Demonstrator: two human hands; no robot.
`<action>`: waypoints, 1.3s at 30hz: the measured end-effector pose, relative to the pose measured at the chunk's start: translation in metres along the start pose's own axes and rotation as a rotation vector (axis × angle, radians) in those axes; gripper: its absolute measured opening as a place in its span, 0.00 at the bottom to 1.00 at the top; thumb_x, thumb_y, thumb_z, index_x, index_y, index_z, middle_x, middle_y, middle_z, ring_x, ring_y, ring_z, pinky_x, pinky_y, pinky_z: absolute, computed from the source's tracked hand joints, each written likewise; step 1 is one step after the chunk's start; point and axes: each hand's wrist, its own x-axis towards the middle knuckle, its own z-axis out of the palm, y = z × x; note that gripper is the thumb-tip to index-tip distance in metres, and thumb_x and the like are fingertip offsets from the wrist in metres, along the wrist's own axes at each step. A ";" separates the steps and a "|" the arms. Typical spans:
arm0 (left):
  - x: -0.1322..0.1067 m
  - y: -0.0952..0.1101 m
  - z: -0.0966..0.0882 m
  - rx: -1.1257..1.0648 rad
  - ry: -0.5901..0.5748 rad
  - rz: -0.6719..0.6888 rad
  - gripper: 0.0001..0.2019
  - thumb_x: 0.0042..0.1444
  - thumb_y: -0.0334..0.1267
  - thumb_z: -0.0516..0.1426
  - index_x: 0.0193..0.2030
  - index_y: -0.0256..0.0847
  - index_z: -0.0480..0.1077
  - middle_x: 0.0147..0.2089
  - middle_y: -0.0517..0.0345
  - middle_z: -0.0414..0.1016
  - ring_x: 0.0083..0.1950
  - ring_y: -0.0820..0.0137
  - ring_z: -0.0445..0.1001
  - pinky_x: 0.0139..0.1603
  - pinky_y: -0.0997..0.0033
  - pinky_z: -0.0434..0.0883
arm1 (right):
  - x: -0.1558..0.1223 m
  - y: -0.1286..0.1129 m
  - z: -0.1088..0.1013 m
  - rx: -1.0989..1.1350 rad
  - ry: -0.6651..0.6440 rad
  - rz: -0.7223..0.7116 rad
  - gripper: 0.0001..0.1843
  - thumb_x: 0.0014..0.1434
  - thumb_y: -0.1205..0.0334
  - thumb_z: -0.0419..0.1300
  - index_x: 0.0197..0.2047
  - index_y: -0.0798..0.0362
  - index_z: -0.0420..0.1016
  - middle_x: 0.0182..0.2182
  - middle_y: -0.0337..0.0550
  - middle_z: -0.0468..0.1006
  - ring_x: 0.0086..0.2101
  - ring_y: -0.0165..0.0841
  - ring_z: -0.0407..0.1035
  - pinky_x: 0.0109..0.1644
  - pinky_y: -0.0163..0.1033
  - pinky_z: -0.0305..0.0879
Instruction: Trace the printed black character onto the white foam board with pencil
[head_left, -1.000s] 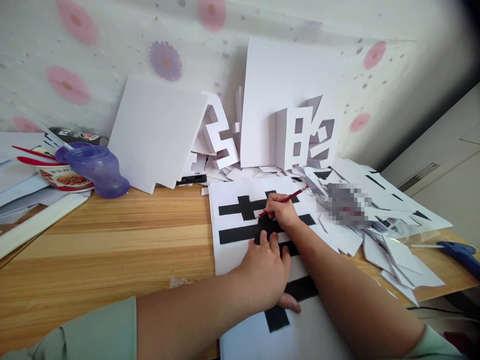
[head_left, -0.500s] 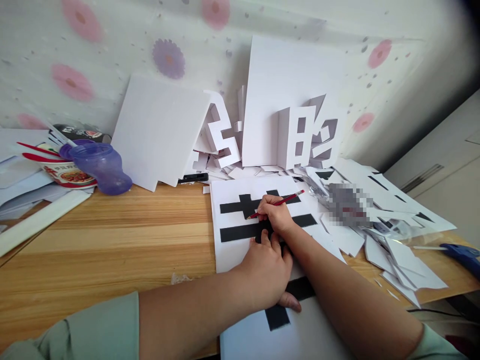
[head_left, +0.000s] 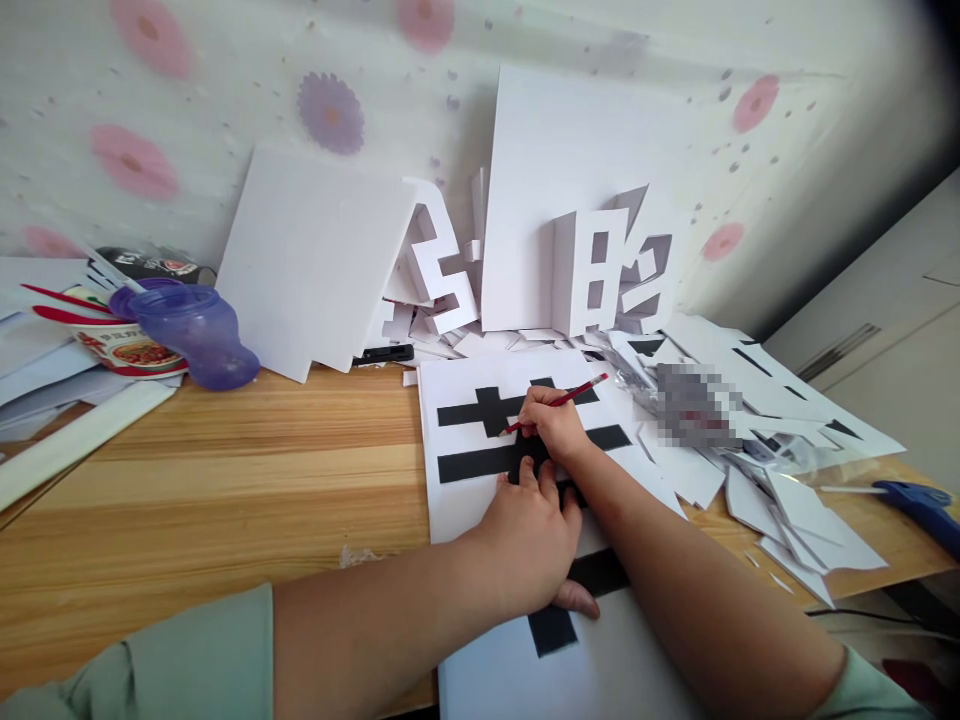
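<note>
Wooden table [head_left: 225,470] boards run across the view, backed by a wall dotted with pink and purple flowers. On the right half of the table lies a white sheet [head_left: 457,500] bearing thick black bars [head_left: 472,465]. A red pencil [head_left: 562,398] rests with its tip on the upper bar, and its shaft slants up to the right. The right hand [head_left: 553,428] pinches the pencil between closed fingers near the tip. Just below it, the left hand [head_left: 529,545] lies palm down on the sheet with its fingers flat and loosely spread, holding nothing. Its thumb touches a lower black bar. Behind the sheet, a large white board [head_left: 315,260] and some cut-out numbers [head_left: 439,270] lean against the wall. Paper scraps [head_left: 787,500] are heaped to the right, with a blue tool [head_left: 919,500] at the table's edge beyond them. Far to the left, a purple cup [head_left: 191,335] lies on its side beside a noodle bowl [head_left: 124,350].
</note>
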 end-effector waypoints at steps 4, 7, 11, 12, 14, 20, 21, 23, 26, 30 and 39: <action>0.000 -0.001 0.004 -0.001 0.017 0.002 0.57 0.38 0.73 0.53 0.66 0.29 0.53 0.66 0.22 0.47 0.64 0.30 0.50 0.53 0.35 0.63 | 0.001 -0.001 -0.003 -0.006 0.010 0.010 0.06 0.36 0.65 0.52 0.12 0.52 0.61 0.09 0.36 0.63 0.16 0.27 0.54 0.20 0.34 0.49; -0.001 -0.001 0.003 0.000 0.014 0.002 0.57 0.38 0.73 0.53 0.66 0.29 0.52 0.67 0.22 0.46 0.65 0.30 0.50 0.53 0.35 0.63 | 0.002 0.000 -0.004 -0.004 0.026 0.016 0.06 0.35 0.65 0.52 0.11 0.52 0.61 0.09 0.36 0.62 0.15 0.27 0.54 0.20 0.34 0.48; -0.001 0.000 -0.001 -0.004 -0.046 -0.003 0.56 0.40 0.72 0.53 0.67 0.30 0.50 0.67 0.22 0.44 0.66 0.31 0.48 0.54 0.36 0.62 | 0.002 -0.001 -0.006 -0.003 0.049 0.025 0.06 0.34 0.64 0.52 0.11 0.52 0.61 0.08 0.36 0.62 0.15 0.27 0.54 0.19 0.34 0.49; -0.002 0.000 -0.002 -0.006 -0.052 -0.004 0.56 0.40 0.72 0.53 0.67 0.30 0.50 0.67 0.22 0.44 0.66 0.31 0.47 0.55 0.35 0.62 | 0.002 -0.002 -0.007 -0.001 0.052 0.029 0.06 0.34 0.64 0.52 0.11 0.52 0.61 0.08 0.36 0.62 0.15 0.27 0.54 0.19 0.34 0.49; -0.002 0.000 -0.003 -0.011 -0.050 -0.003 0.56 0.40 0.72 0.53 0.67 0.30 0.50 0.67 0.22 0.43 0.66 0.31 0.47 0.55 0.35 0.62 | 0.002 -0.004 -0.008 0.004 0.057 0.033 0.06 0.34 0.64 0.52 0.11 0.52 0.61 0.08 0.36 0.62 0.14 0.27 0.54 0.19 0.34 0.49; -0.002 0.000 -0.002 -0.016 -0.048 -0.015 0.56 0.40 0.72 0.53 0.68 0.31 0.50 0.68 0.23 0.43 0.66 0.32 0.47 0.56 0.35 0.61 | 0.003 -0.006 -0.009 0.022 0.069 0.020 0.06 0.33 0.64 0.52 0.10 0.52 0.61 0.08 0.37 0.62 0.14 0.26 0.53 0.18 0.34 0.47; -0.002 0.000 -0.002 -0.017 -0.049 -0.014 0.56 0.40 0.72 0.54 0.67 0.31 0.50 0.68 0.23 0.43 0.66 0.32 0.47 0.56 0.35 0.60 | 0.003 -0.005 -0.010 0.028 0.072 0.017 0.06 0.33 0.65 0.52 0.10 0.52 0.61 0.08 0.37 0.62 0.14 0.26 0.53 0.18 0.34 0.47; -0.002 0.000 -0.001 -0.019 -0.047 -0.011 0.56 0.39 0.72 0.53 0.67 0.30 0.50 0.68 0.23 0.43 0.66 0.31 0.47 0.55 0.35 0.61 | 0.004 -0.004 -0.010 0.040 0.077 0.013 0.06 0.33 0.65 0.52 0.10 0.53 0.61 0.08 0.37 0.61 0.14 0.26 0.53 0.18 0.34 0.46; -0.002 0.000 0.001 -0.014 -0.029 -0.003 0.56 0.39 0.73 0.53 0.67 0.30 0.50 0.68 0.23 0.43 0.66 0.31 0.47 0.55 0.35 0.61 | 0.005 -0.001 -0.012 0.058 0.075 0.009 0.06 0.33 0.65 0.53 0.10 0.53 0.62 0.08 0.36 0.62 0.13 0.26 0.54 0.18 0.34 0.46; -0.001 0.000 0.002 -0.007 -0.024 0.004 0.56 0.40 0.73 0.52 0.67 0.30 0.50 0.68 0.23 0.43 0.66 0.30 0.47 0.54 0.35 0.61 | 0.004 0.002 -0.011 0.087 0.069 -0.002 0.06 0.36 0.65 0.54 0.12 0.52 0.62 0.09 0.35 0.62 0.14 0.26 0.54 0.19 0.33 0.48; -0.001 0.002 0.001 0.015 -0.017 -0.008 0.57 0.39 0.73 0.54 0.66 0.28 0.51 0.66 0.21 0.48 0.65 0.32 0.50 0.54 0.37 0.63 | -0.002 0.000 0.005 0.101 -0.084 -0.005 0.07 0.39 0.67 0.57 0.15 0.53 0.64 0.12 0.36 0.67 0.17 0.27 0.60 0.22 0.33 0.54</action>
